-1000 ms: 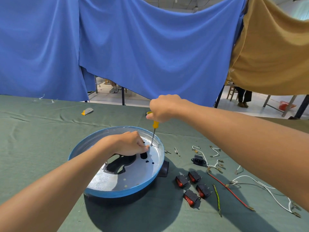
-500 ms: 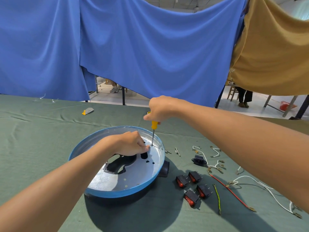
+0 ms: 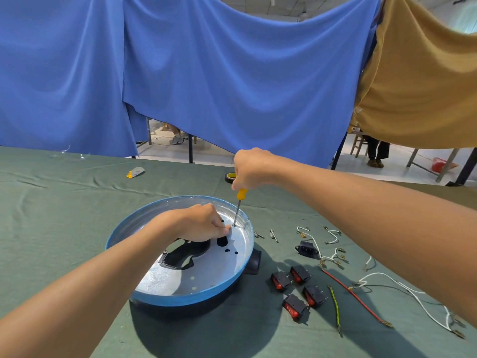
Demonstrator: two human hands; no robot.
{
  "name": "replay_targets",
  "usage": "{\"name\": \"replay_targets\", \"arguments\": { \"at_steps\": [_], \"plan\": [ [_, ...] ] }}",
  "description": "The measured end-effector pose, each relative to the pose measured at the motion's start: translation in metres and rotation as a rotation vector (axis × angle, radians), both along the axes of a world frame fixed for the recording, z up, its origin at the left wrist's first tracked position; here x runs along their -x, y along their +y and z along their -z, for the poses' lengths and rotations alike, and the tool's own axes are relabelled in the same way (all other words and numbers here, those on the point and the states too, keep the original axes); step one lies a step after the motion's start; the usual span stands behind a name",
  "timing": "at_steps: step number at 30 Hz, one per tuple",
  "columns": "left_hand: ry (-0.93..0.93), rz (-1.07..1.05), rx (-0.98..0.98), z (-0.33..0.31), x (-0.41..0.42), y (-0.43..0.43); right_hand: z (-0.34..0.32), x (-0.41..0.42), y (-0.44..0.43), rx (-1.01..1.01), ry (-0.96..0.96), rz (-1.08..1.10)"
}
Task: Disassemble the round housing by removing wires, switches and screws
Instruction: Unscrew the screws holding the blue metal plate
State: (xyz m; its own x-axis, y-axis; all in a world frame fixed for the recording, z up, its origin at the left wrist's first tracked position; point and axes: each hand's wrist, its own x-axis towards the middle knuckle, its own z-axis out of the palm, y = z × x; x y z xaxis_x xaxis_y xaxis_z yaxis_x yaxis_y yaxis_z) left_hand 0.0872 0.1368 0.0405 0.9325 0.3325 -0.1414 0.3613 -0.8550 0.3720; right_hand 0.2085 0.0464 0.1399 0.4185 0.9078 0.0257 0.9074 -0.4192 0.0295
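Observation:
The round housing [image 3: 165,297], a shallow metal pan with a blue rim and a black cutout in its floor, lies on the green cloth. My right hand [image 3: 251,167] grips the yellow-handled screwdriver [image 3: 238,205] from above; its tip stands on the pan floor near the far right wall. My left hand [image 3: 197,223] rests inside the pan, fingertips pinched right beside the tip; what they hold is hidden. To the right lie several red rocker switches [image 3: 296,290], a black socket [image 3: 306,249], and loose white wires [image 3: 413,293], a red wire [image 3: 356,297] and a yellow-green wire [image 3: 335,308].
Two small screws [image 3: 273,235] lie just right of the pan. A roll of tape [image 3: 230,177] sits behind my right hand, and a grey-and-yellow object [image 3: 135,172] lies farther back left. Blue and tan cloths hang behind the table's far edge.
My right hand has shifted slightly on the screwdriver handle; the tip stays at the same spot. My left hand and the pan have not moved.

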Motion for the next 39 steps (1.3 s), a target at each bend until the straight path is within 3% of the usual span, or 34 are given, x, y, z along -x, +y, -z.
{"name": "replay_targets", "arguments": {
  "at_steps": [4,9,13,19,25,34,39],
  "plan": [
    [-0.001,0.0,-0.006,-0.001,0.0,-0.001,-0.007,0.005,-0.001,0.085,0.126,-0.031],
    [0.012,-0.001,0.004,-0.002,0.0,-0.002,-0.008,0.005,-0.001,0.134,-0.013,0.015],
    [0.01,-0.002,-0.015,-0.002,0.0,-0.002,-0.006,0.005,-0.002,0.108,-0.001,-0.036],
    [0.012,-0.012,-0.019,0.0,0.0,0.0,-0.012,0.003,-0.003,0.159,0.182,-0.084],
    [0.017,-0.013,-0.007,0.0,-0.001,0.001,-0.006,0.001,-0.001,0.093,0.055,-0.017],
    [0.004,0.007,-0.019,-0.002,0.001,-0.002,-0.013,-0.003,-0.004,0.163,0.236,-0.097],
    [0.008,0.003,-0.003,-0.002,0.001,-0.002,-0.007,0.0,-0.002,0.103,0.056,-0.049]
  ]
}}
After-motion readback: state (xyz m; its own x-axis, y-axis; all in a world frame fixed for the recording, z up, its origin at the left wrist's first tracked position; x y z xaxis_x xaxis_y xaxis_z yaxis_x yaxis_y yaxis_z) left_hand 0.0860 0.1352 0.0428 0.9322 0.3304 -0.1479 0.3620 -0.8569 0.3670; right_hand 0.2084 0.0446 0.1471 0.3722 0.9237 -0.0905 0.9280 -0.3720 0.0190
